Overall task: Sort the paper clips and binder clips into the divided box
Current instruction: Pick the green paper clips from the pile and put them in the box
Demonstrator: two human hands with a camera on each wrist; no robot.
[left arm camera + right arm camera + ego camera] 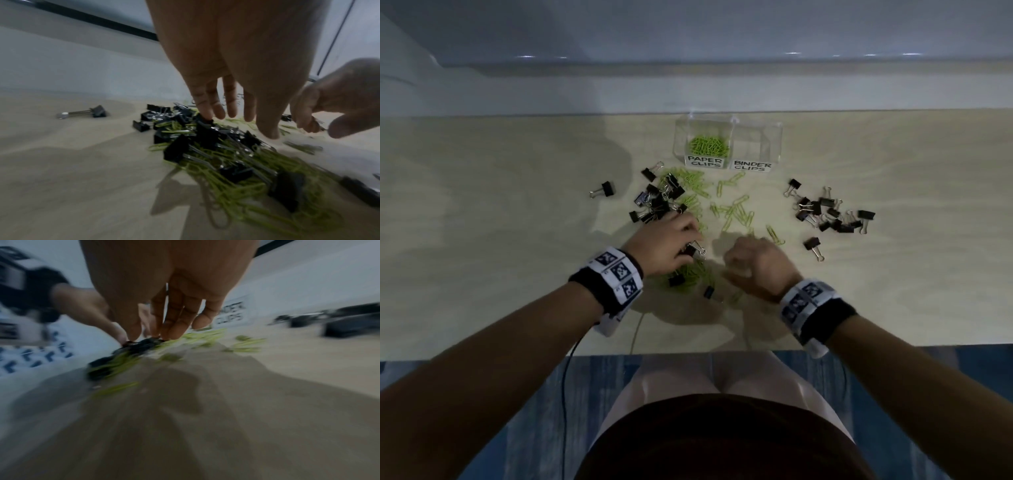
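Observation:
A clear divided box (774,137) stands at the back; green paper clips (709,144) fill its left part, labelled PAPER CLIPS, and the right part, labelled BINDER CLIPS, looks bare. A mixed pile (664,202) of black binder clips and green paper clips lies left of centre. My left hand (678,236) hovers over this pile (226,154) with straight, spread fingers (218,112), the little fingertip touching a black clip. My right hand (736,267) is just right of it, fingers curled. In the left wrist view it (320,116) pinches a small dark thing that looks like a binder clip.
A second group of binder clips (832,214) lies to the right, and loose paper clips (736,212) are scattered in the middle. Single binder clips sit far left (604,189), right (813,246) and near me (709,292). A wall rises behind the box.

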